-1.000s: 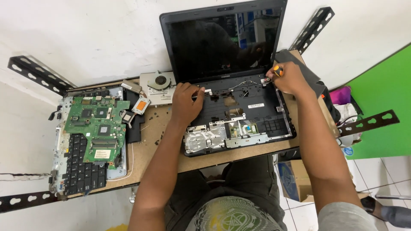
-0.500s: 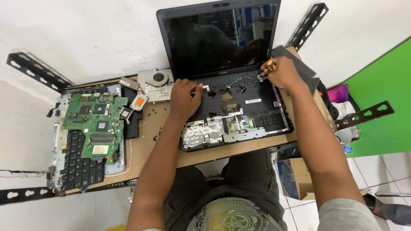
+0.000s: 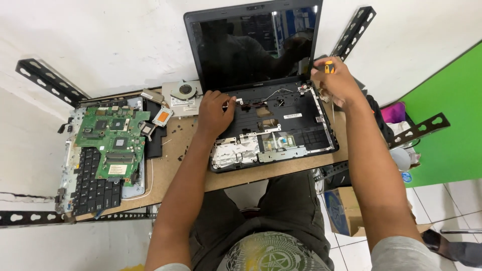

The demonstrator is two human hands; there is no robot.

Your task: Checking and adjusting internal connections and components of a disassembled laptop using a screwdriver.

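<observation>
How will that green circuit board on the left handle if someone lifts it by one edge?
The green circuit board is probably stiff and light: a thin flat sheet. Likely fragile, with bare chips and connectors on top. It lies loose atop the black keyboard, so a push would probably slide it rather than tip it.

Brown board table (image 3: 188, 165) (small): gutted laptop (image 3: 273, 123), green motherboard (image 3: 113, 143), keyboard (image 3: 93, 185).

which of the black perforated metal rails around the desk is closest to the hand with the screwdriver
The upper-right rail, slanting beside the laptop screen, just above the right hand. The others sit at the desk's left and far right.
</observation>
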